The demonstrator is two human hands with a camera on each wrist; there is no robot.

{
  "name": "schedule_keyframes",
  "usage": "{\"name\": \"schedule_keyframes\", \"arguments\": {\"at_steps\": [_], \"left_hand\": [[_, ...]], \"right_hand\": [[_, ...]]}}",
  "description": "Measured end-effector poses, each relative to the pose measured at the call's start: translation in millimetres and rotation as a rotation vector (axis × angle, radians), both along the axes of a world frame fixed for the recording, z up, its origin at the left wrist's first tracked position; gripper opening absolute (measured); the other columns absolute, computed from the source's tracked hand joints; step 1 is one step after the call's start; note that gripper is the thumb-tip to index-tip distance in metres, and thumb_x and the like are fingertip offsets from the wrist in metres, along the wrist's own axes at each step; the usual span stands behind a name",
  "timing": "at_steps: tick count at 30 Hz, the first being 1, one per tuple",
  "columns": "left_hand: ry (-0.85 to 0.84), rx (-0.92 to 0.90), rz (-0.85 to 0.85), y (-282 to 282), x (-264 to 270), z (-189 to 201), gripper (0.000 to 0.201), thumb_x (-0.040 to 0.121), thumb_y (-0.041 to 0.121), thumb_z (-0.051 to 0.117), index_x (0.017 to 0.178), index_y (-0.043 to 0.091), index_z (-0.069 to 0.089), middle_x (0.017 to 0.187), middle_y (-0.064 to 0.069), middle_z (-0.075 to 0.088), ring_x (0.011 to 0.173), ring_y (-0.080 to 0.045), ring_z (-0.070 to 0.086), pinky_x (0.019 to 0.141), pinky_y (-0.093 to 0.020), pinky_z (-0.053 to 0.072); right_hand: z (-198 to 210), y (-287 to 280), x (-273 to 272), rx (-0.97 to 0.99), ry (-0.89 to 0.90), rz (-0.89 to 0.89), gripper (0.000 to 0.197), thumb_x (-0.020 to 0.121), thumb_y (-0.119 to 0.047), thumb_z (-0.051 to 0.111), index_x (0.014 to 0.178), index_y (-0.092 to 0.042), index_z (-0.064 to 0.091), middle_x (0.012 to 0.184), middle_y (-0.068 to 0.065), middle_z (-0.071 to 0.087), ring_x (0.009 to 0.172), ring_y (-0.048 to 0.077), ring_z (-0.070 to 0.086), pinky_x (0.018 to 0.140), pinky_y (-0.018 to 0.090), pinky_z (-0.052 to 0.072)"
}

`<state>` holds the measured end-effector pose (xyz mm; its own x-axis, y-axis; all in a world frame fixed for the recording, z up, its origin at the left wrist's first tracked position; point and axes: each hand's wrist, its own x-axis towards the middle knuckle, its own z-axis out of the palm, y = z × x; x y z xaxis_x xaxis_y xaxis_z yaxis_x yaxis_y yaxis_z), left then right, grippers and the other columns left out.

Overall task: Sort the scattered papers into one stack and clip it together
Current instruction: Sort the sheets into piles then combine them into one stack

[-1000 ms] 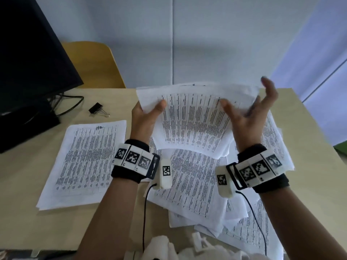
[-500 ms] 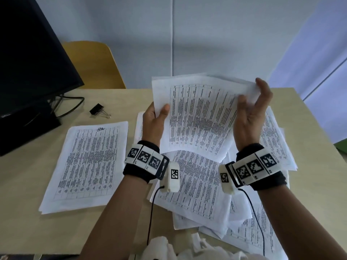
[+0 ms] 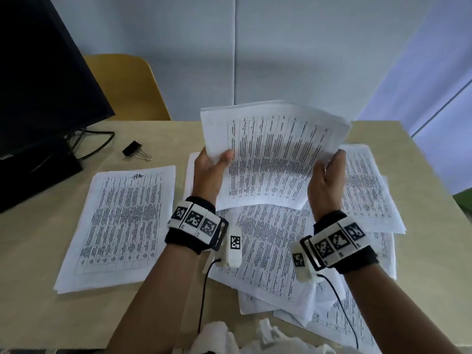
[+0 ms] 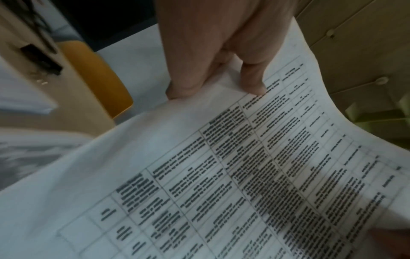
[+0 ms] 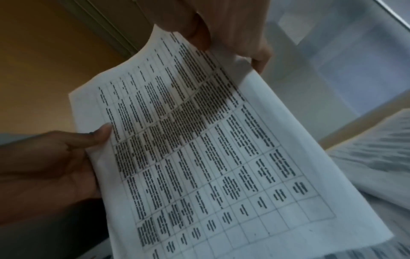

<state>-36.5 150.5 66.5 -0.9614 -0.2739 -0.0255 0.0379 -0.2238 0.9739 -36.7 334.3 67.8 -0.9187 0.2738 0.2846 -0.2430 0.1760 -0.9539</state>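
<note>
From up top, the person is holding a sheaf of printed papers (image 3: 270, 159) up off the desk (image 3: 38, 264) between both hands. The left hand (image 3: 209, 172) is gripping its left edge, thumb curled over the front. The right hand (image 3: 325, 180) is cupping the right edge with fingers bent round it. The sheaf's long axis is running away from the person, top edge tilting up toward the far wall, and the sheet is bowing in the middle. It's all table print, too small and blurry to read.

Under and right of the hands more loose papers (image 3: 275, 251) are lying overlapped. Left of the left hand a neater stack (image 3: 120, 223) is lying flat, long axis also running away, with a scribble up top I can't read. Beyond it, a black binder clip (image 3: 132, 149) is sitting apart by the monitor (image 3: 38, 98).

Left wrist cam: the fingers (image 4: 186, 84) are curling behind the page and the thumb (image 4: 252, 82) is pressing on its front, pinching it. Text is blurry.

Right wrist cam: the right hand (image 5: 230, 31) is gripping the sheaf's near edge at the top of the shot, and the left hand's thumb (image 5: 93, 138) is lying on the far edge.
</note>
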Motion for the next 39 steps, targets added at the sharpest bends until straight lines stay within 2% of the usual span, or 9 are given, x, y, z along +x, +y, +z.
{"name": "schedule_keyframes", "arguments": {"at_steps": [3,6,10,16,20,24,30,34,39], "left_hand": [[0.114,-0.012,-0.022,-7.0,-2.2,23.2,0.047,0.066,0.021,0.075,0.109,0.013,0.059,0.096,0.009,0.07,0.091,0.0,0.066,0.085,-0.016,0.05],[0.193,-0.008,-0.043,-17.0,-2.5,46.7,0.051,0.054,0.039,0.077,0.1,0.023,0.059,0.088,0.016,0.073,0.091,0.003,0.066,0.084,-0.015,0.05],[0.101,-0.013,-0.024,-27.7,3.1,30.8,0.064,0.048,0.041,0.084,0.102,0.02,0.059,0.099,0.005,0.07,0.097,-0.009,0.066,0.092,-0.025,0.05],[-0.239,-0.16,0.015,-31.2,19.9,-19.7,0.038,0.086,0.015,0.062,0.122,0.006,0.054,0.119,-0.008,0.063,0.117,-0.027,0.056,0.103,-0.038,0.042],[-0.117,-0.188,0.011,-60.0,17.6,9.4,0.029,0.087,0.012,0.061,0.114,0.015,0.052,0.114,-0.003,0.061,0.113,-0.024,0.057,0.1,-0.036,0.045],[-0.049,-0.251,0.172,-109.9,13.9,50.3,0.038,0.088,0.011,0.059,0.124,0.003,0.05,0.108,0.001,0.055,0.101,-0.014,0.053,0.091,-0.025,0.047],[-0.256,-0.561,0.339,-209.8,17.2,29.0,0.018,0.086,0.011,0.06,0.103,0.007,0.061,0.098,-0.01,0.061,0.086,-0.019,0.053,0.072,-0.026,0.04],[-0.476,-0.586,0.39,-250.0,37.1,-12.2,0.031,0.088,0.009,0.055,0.117,0.002,0.059,0.118,-0.015,0.063,0.106,-0.028,0.059,0.086,-0.032,0.046],[-0.689,-0.605,0.366,-274.6,56.8,-58.6,0.039,0.088,0.009,0.049,0.125,0.006,0.055,0.127,-0.015,0.059,0.118,-0.032,0.055,0.098,-0.035,0.043]], "right_hand": [[22.6,-4.0,-2.4,-0.017,0.111,-0.029,0.022,0.087,0.015,0.028,0.093,-0.006,0.027,0.076,-0.01,0.035,0.058,-0.018,0.041,0.054,0.002,0.034],[42.4,-7.0,-7.0,-0.024,0.252,-0.067,0.033,0.085,0.014,0.03,0.084,-0.019,0.028,0.077,-0.011,0.032,0.062,-0.017,0.038,0.062,0.003,0.035],[24.0,-15.2,-1.3,0.031,0.122,-0.069,0.026,0.087,0.005,0.03,0.084,-0.021,0.029,0.073,-0.01,0.03,0.058,-0.011,0.035,0.059,0.008,0.035],[-10.8,-32.5,11.8,0.089,-0.167,-0.018,0.017,0.087,0.012,0.028,0.094,-0.003,0.026,0.079,-0.01,0.04,0.065,0.001,0.04,0.055,0.019,0.036],[-4.7,-54.2,12.8,0.135,-0.107,0.0,0.021,0.094,0.002,0.035,0.081,-0.014,0.029,0.073,-0.009,0.037,0.06,0.0,0.037,0.046,0.007,0.034],[-7.0,-95.9,18.8,0.256,-0.128,0.136,0.017,0.095,-0.004,0.039,0.082,-0.01,0.03,0.066,-0.006,0.04,0.054,0.001,0.039,0.046,0.009,0.035],[-26.9,-175.5,34.0,0.455,-0.354,0.384,0.021,0.091,-0.018,0.052,0.092,0.003,0.047,0.095,0.019,0.061,0.086,0.034,0.061,0.075,0.048,0.053],[-48.8,-213.8,43.9,0.521,-0.512,0.486,0.018,0.089,-0.017,0.055,0.094,-0.001,0.05,0.102,0.016,0.063,0.093,0.031,0.061,0.081,0.04,0.053],[-76.2,-235.6,53.9,0.57,-0.638,0.522,0.015,0.088,-0.013,0.056,0.094,-0.001,0.05,0.077,0.008,0.056,0.068,0.019,0.052,0.06,0.024,0.043]]}}
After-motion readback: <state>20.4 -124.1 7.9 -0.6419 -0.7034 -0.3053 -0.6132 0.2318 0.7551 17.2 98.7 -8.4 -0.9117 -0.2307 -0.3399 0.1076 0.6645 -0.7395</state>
